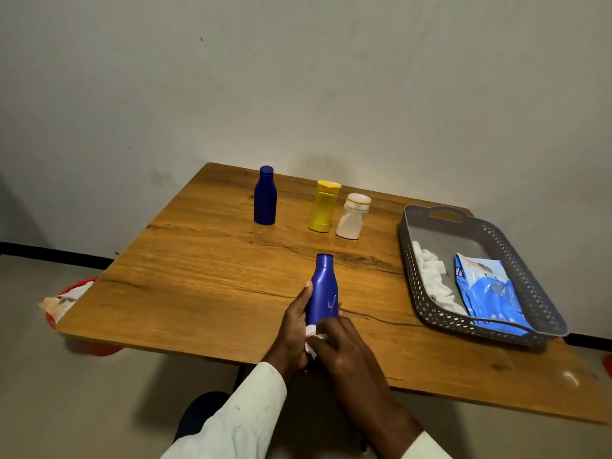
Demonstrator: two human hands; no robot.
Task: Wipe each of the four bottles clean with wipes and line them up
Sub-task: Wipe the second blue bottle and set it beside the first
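Four bottles: a blue bottle [265,197], a yellow bottle [324,207] and a white bottle [352,217] stand at the far side of the wooden table [198,276]. The left hand [294,329] clasps a second blue bottle [323,288], tilted, near the front edge. The right hand [341,346] pinches a white wipe [313,337] against its base. A grey perforated basket [477,226] sits right.

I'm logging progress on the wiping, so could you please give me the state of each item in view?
held blue bottle: tilted, gripped by left hand
wipe: crumpled, pressed to bottle base by right hand
far blue bottle: upright, capped
yellow bottle: upright, capped
white bottle: upright, capped
basket: holds wipes pack
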